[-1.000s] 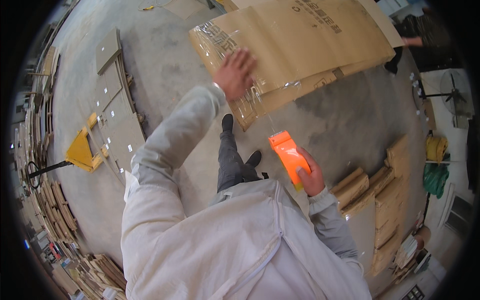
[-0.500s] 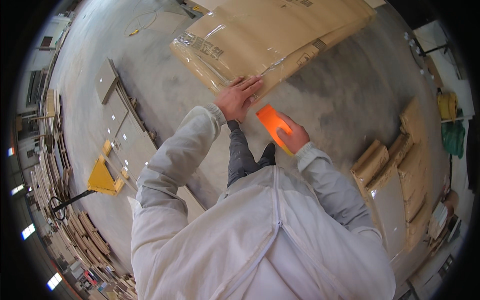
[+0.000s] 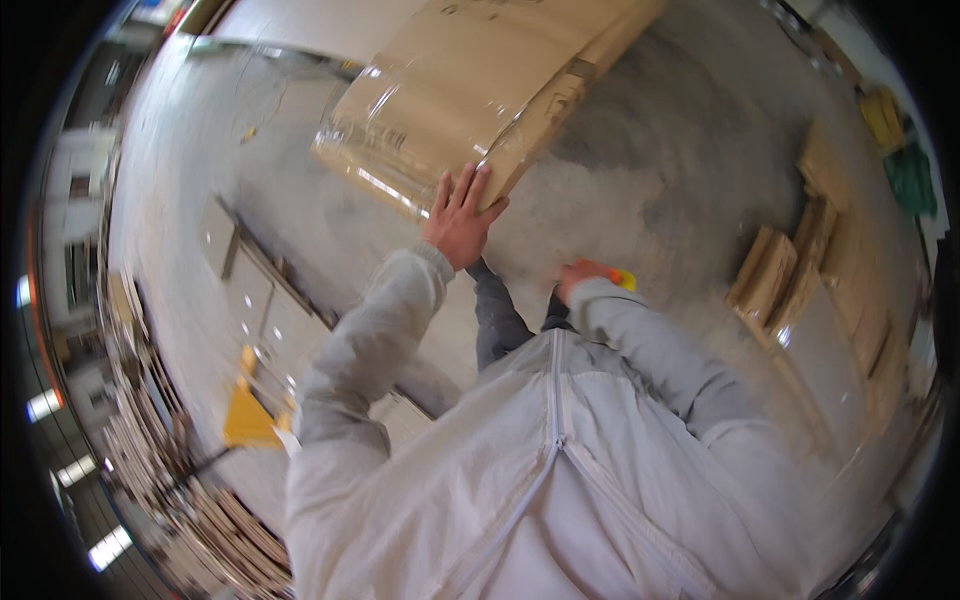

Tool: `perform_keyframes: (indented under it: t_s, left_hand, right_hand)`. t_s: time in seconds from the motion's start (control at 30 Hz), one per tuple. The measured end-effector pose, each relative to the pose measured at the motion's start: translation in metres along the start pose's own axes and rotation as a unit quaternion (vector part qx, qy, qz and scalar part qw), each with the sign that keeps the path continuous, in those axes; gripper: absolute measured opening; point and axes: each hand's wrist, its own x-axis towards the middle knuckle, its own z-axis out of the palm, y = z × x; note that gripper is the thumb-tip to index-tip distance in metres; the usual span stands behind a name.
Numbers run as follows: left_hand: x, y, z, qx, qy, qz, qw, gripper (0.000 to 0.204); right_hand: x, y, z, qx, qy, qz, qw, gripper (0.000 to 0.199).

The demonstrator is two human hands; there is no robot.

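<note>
A large flat cardboard carton (image 3: pixel 470 75) stretches away ahead of me, with shiny clear tape along its near left end. My left hand (image 3: pixel 460 222) lies against the carton's near corner, its fingers spread on the tape and cardboard. Lower and to the right, apart from the carton, my right hand (image 3: pixel 580 276) is closed around an orange and yellow tape dispenser (image 3: pixel 622 279). Only a small part of the dispenser shows beyond that hand; the rest is hidden by the hand and sleeve.
Flat boards (image 3: pixel 265 300) lie on the floor at left, beside a yellow pallet jack (image 3: pixel 250 415). Brown wrapped packages (image 3: pixel 765 270) are stacked on the right. Piles of board (image 3: pixel 150 390) line the far left. My legs (image 3: pixel 497 320) stand just below the carton.
My right hand has drawn back toward my body and turned, so the dispenser now points right and is mostly hidden. My left hand's fingers have spread on the carton. The view has shifted.
</note>
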Motion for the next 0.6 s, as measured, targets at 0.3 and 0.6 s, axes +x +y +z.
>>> perform_keyframes:
  t_s: [0.3,0.6]
  left_hand:
    - [0.014,0.021,0.031,0.4,-0.096,0.143,0.9,0.059]
    - [0.05,0.025,0.175,-0.686,0.137,-0.372,0.609,0.056]
  right_hand:
    - [-0.024,0.146,0.129,0.292,0.081,0.154,0.94,0.058]
    - [-0.012,0.102,0.154,0.569,0.219,0.023,0.792,0.048]
